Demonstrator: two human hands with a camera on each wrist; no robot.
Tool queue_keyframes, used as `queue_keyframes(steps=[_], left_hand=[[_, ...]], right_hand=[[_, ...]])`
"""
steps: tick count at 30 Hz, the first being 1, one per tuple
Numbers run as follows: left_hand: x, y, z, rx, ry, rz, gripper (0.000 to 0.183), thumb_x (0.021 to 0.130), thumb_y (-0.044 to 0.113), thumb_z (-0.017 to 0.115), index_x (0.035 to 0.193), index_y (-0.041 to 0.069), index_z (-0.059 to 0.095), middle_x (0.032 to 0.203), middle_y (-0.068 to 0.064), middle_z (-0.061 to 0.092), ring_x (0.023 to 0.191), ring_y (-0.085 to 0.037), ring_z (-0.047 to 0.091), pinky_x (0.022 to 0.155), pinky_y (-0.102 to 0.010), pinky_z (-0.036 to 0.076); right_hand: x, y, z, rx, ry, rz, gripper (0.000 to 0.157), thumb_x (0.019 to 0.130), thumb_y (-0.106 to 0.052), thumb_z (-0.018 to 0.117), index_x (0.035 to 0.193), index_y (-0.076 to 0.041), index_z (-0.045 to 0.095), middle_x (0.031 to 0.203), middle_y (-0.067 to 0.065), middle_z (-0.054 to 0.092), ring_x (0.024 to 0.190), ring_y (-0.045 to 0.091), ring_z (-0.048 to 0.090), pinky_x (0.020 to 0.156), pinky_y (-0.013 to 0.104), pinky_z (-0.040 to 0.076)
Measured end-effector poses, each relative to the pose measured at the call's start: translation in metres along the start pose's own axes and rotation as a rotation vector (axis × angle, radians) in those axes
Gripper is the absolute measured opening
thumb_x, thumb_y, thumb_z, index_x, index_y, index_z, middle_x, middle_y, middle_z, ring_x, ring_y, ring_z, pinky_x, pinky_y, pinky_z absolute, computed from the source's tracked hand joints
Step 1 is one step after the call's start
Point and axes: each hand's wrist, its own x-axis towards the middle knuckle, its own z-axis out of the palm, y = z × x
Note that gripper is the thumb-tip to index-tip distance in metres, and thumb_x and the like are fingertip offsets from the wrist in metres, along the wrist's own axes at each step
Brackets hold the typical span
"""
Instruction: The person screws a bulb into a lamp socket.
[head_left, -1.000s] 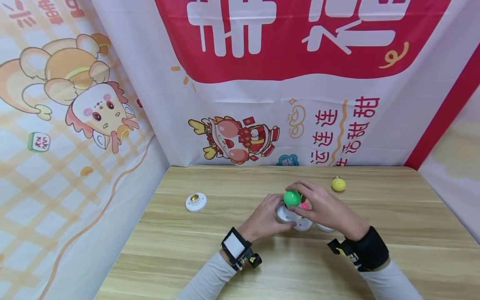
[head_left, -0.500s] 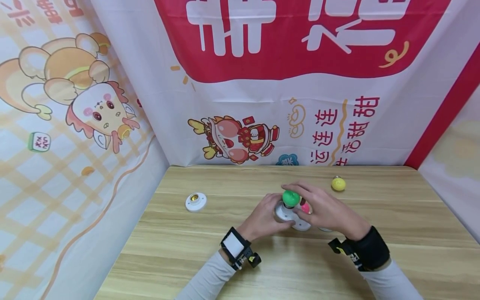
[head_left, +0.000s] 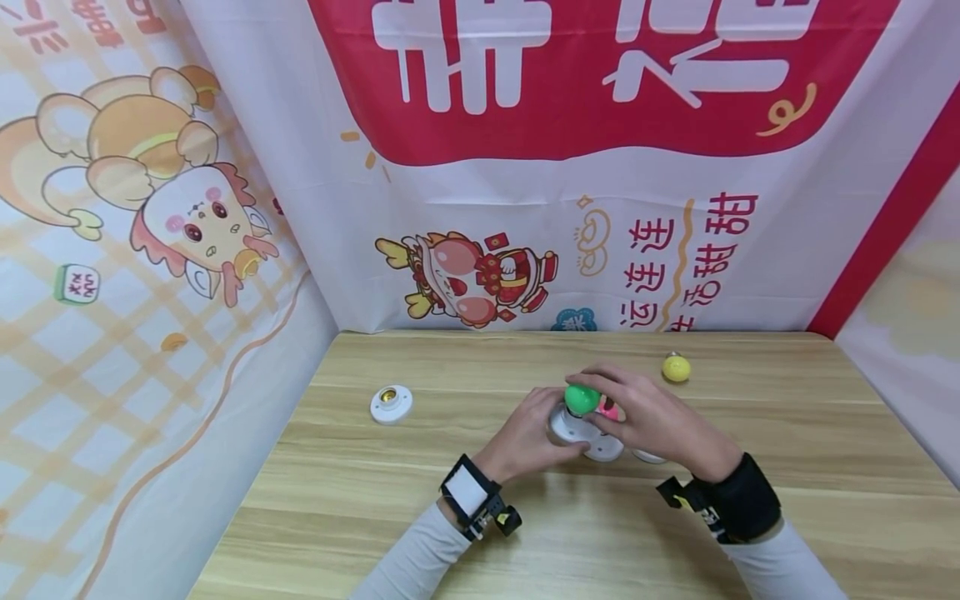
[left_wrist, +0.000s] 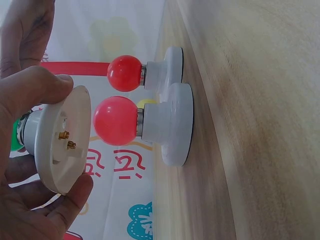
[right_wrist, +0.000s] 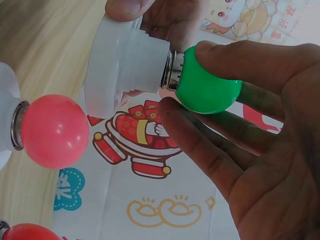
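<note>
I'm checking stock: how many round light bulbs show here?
4: a green round bulb in the right hand's grip; a pink round bulb and a red round bulb, both in white round sockets on the wood-grain table; a yellow round bulb lying farther back. Others may be hidden.

I see a bright green bulb (right_wrist: 207, 85) on a white socket (right_wrist: 125, 70). Near the green bulb, a pink bulb (right_wrist: 54, 131) and a red bulb (left_wrist: 124, 73); beyond it, a yellow bulb (head_left: 677, 369); beneath, a streaky tan counter (head_left: 360, 492); behind, a red-and-white backdrop (head_left: 480, 192).
</note>
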Motion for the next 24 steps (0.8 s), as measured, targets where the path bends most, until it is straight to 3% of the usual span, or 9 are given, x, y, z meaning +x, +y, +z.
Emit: queue_keyframes(steps=[8,16,24], left_hand=[[-0.0009,0.0010,0.0004,-0.007,-0.015,-0.003,0.075,0.080,0.043,0.075,0.143,0.019,0.042,0.136,0.004,0.052,0.123,-0.009,0.043,0.099,-0.028,0.046],[-0.0014,0.0015,0.0018,-0.012,-0.015,0.011,0.074,0.080,0.041,0.075,0.142,0.017,0.042,0.135,0.003,0.053,0.121,-0.009,0.045,0.099,-0.026,0.046],[-0.0012,0.0028,0.0013,-0.016,-0.014,0.014,0.080,0.081,0.042,0.074,0.147,0.020,0.035,0.137,0.003,0.051,0.121,-0.010,0.043,0.098,-0.027,0.046]], right_hand=[[-0.0005,0.0021,0.0013,-0.023,0.026,-0.006,0.049,0.081,-0.030,0.078,0.124,-0.017,0.061,0.119,-0.001,0.061,0.104,0.011,0.060,0.083,0.028,0.057],[-0.0012,-0.0005,-0.0007,0.009,-0.033,-0.042,0.069,0.079,-0.023,0.078,0.142,-0.018,0.048,0.144,0.005,0.047,0.125,0.024,0.048,0.096,0.042,0.050],[-0.0013,-0.0014,-0.0022,0.018,-0.033,-0.074,0.052,0.083,-0.016,0.075,0.132,-0.012,0.059,0.132,0.007,0.057,0.120,0.021,0.053,0.096,0.039,0.051]])
